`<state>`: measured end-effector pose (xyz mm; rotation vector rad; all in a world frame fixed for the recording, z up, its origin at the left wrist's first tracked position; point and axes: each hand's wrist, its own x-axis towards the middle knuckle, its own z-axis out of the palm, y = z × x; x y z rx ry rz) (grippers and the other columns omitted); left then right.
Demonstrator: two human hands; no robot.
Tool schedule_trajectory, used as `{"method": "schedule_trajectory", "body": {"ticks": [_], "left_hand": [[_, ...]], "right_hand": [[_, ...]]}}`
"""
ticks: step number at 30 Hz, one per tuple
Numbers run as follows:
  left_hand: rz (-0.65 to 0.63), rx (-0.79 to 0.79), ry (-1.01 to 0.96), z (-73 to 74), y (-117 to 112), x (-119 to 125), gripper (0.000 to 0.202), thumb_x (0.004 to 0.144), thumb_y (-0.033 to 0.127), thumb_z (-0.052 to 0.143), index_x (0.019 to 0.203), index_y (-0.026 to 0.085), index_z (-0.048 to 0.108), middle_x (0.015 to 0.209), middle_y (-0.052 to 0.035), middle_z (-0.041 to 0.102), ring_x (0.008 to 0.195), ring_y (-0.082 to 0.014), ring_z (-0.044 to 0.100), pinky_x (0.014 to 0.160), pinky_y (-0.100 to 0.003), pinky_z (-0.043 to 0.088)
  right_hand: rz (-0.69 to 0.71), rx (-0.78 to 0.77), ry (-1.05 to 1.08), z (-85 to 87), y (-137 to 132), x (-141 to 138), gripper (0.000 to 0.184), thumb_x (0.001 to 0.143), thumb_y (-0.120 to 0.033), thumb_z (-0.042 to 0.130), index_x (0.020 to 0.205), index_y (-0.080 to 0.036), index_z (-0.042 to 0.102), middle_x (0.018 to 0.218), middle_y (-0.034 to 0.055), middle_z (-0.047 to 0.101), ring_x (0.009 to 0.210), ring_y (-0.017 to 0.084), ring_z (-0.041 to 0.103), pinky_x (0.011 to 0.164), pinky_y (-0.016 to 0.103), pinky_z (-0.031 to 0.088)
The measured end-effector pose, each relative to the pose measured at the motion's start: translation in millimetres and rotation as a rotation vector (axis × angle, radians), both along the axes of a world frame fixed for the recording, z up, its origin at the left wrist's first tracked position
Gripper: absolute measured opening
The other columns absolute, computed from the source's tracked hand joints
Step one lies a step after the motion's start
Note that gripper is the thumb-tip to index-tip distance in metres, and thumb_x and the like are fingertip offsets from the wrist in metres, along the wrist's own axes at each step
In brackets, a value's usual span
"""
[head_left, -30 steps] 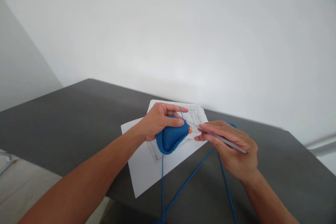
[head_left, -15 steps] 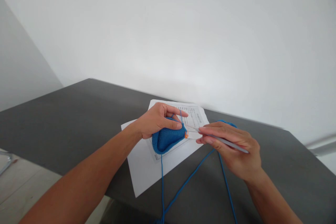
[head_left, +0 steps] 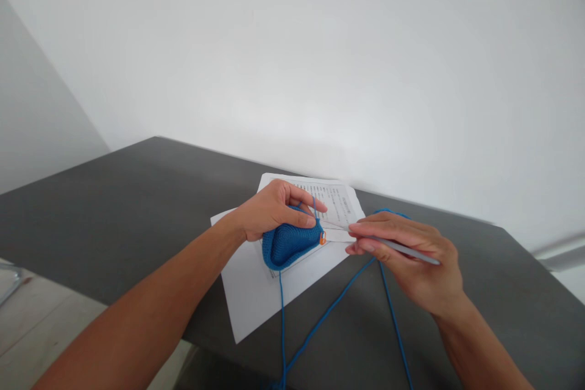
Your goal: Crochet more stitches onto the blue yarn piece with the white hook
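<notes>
My left hand (head_left: 283,207) pinches the upper edge of a blue crochet piece (head_left: 292,244), which is cupped and hollow towards me. A strand of blue yarn (head_left: 314,204) runs over its index finger. An orange stitch marker (head_left: 322,237) hangs at the piece's right corner. My right hand (head_left: 406,253) grips a grey-handled crochet hook (head_left: 402,248) like a pen, with its thin tip pointing left at the piece's top right corner. Whether the tip sits in a stitch is too small to tell.
Printed paper sheets (head_left: 249,311) lie under the work on a dark grey table (head_left: 159,195). Loose blue yarn (head_left: 329,311) crosses the table towards me, and more blue yarn (head_left: 388,212) lies behind my right hand. A white wall (head_left: 292,61) stands behind the table.
My right hand and the crochet hook have shifted slightly right. The crochet piece has moved a little left and down, and my left index finger has dipped slightly.
</notes>
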<state>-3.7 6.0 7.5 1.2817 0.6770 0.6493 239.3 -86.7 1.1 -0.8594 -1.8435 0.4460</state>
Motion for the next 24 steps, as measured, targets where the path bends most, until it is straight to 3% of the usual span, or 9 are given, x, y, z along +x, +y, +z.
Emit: {"method": "schedule_trajectory", "body": {"ticks": [5, 8, 17, 22, 24], "left_hand": [[-0.017, 0.003, 0.02, -1.6, 0.8, -0.2, 0.032, 0.062, 0.016, 0.092, 0.093, 0.015, 0.085, 0.075, -0.0061, 0.078, 0.063, -0.0125, 0.067, 0.059, -0.02, 0.052], [-0.025, 0.022, 0.022, -2.7, 1.2, -0.8, 0.032, 0.061, 0.016, 0.092, 0.092, 0.014, 0.085, 0.075, -0.0063, 0.078, 0.064, -0.0129, 0.067, 0.059, -0.021, 0.053], [-0.032, 0.052, -0.051, -2.1, -0.9, 0.2, 0.026, 0.064, 0.017, 0.091, 0.089, 0.015, 0.085, 0.08, -0.0077, 0.08, 0.069, -0.0154, 0.07, 0.064, -0.024, 0.056], [0.087, 0.06, -0.15, -8.1, -7.8, 10.1, 0.024, 0.064, 0.018, 0.093, 0.086, 0.014, 0.084, 0.084, -0.0067, 0.081, 0.076, -0.0148, 0.072, 0.073, -0.024, 0.056], [0.128, 0.037, -0.172, -12.4, -12.3, 16.3, 0.027, 0.064, 0.02, 0.093, 0.089, 0.015, 0.084, 0.081, -0.005, 0.079, 0.072, -0.0136, 0.07, 0.07, -0.024, 0.055]], "right_hand": [[-0.008, 0.034, -0.042, 6.3, 0.1, 0.4, 0.018, 0.089, -0.021, 0.08, 0.105, -0.029, 0.084, 0.086, 0.0048, 0.082, 0.075, 0.02, 0.078, 0.062, 0.029, 0.067], [0.035, -0.027, 0.011, 7.3, -0.6, 0.1, 0.017, 0.091, -0.02, 0.078, 0.104, -0.027, 0.084, 0.085, 0.0054, 0.082, 0.07, 0.019, 0.078, 0.06, 0.029, 0.066], [0.105, -0.459, 0.559, -3.0, 3.4, -3.7, 0.019, 0.085, -0.036, 0.083, 0.095, -0.019, 0.084, 0.071, 0.006, 0.079, 0.048, 0.017, 0.069, 0.046, 0.033, 0.066], [0.137, -0.538, 0.785, -13.8, 11.9, -24.5, 0.017, 0.088, -0.036, 0.08, 0.092, -0.02, 0.083, 0.07, 0.0031, 0.078, 0.047, 0.011, 0.062, 0.048, 0.025, 0.065], [0.114, -0.549, 0.846, -18.4, 13.0, -33.9, 0.017, 0.086, -0.035, 0.081, 0.091, -0.019, 0.083, 0.071, 0.0038, 0.078, 0.051, 0.011, 0.065, 0.05, 0.023, 0.065]]}}
